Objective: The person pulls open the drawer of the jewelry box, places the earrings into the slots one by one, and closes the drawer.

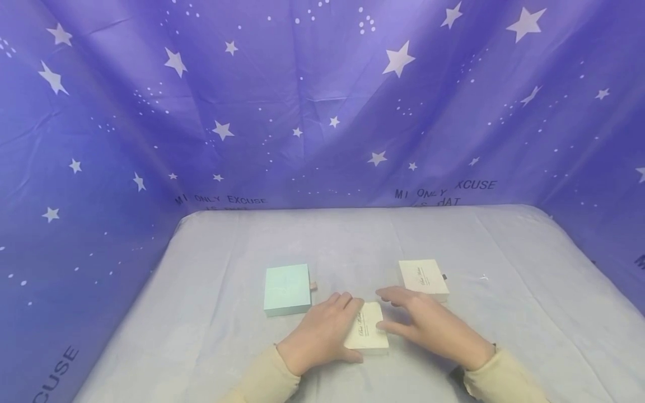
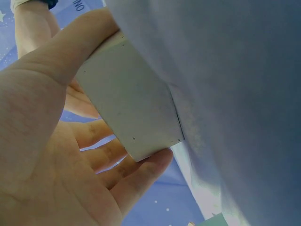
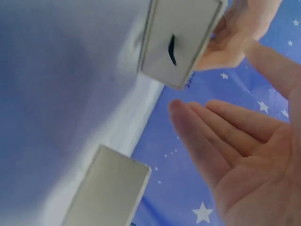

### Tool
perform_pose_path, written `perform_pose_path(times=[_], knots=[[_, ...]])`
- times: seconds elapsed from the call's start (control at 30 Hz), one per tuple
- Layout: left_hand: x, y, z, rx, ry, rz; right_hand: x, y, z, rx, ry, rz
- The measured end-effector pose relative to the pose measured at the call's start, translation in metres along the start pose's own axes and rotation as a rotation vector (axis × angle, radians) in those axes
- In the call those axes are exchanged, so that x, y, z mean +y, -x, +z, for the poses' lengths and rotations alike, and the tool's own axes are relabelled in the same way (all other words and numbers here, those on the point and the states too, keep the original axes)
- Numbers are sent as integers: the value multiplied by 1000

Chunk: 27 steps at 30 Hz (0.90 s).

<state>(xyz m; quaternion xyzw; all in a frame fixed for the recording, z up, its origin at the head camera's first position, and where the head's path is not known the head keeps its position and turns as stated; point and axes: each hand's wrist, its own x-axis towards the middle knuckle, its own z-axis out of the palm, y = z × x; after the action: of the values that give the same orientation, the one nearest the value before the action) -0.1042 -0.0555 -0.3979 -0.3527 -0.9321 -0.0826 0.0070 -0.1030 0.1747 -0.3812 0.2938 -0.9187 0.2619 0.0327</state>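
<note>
My left hand [image 1: 327,330] grips the near cream box [image 1: 373,336] from its left side, thumb along the front edge and fingers over the far edge. In the left wrist view the plain side of this box [image 2: 131,99] shows between thumb and fingers. Just off the box's right side is my right hand [image 1: 428,324], its fingers extended and spread from the thumb, holding nothing. A dark pull tab [image 3: 172,50] sticks out of the box's end that faces the right hand. Dark lettering runs over its lid.
A mint-green box [image 1: 287,288] with a pinkish tab [image 1: 314,286] lies at the left. Behind the right hand lies a second cream box [image 1: 422,275] with a dark tab. All rest on a grey cloth-covered table [image 1: 242,240], with a purple star-patterned curtain [image 1: 322,73] around it.
</note>
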Motion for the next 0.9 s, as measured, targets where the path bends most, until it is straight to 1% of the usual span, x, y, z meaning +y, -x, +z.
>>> perform_pose_path(times=[0.13,0.3,0.5,0.63,0.8,0.9], knots=[[0,-1,1,-1,11,-2,-1,1,6,-35,-22,-32],[0,-2,2,2,30,-4,-2,1,11,-75,-12,-77],[-3,-3,2,-24,52,-11,-3,-1,9,-109,20,-98],[-4,-3,0,-12,47,-19,-4,-6,6,-131,37,-97],[-6,-7,-7,35,-24,-19,-1,-14,3,-117,64,-113],[-8,-12,-10,40,-79,-24,2,-19,3,-98,77,-138]])
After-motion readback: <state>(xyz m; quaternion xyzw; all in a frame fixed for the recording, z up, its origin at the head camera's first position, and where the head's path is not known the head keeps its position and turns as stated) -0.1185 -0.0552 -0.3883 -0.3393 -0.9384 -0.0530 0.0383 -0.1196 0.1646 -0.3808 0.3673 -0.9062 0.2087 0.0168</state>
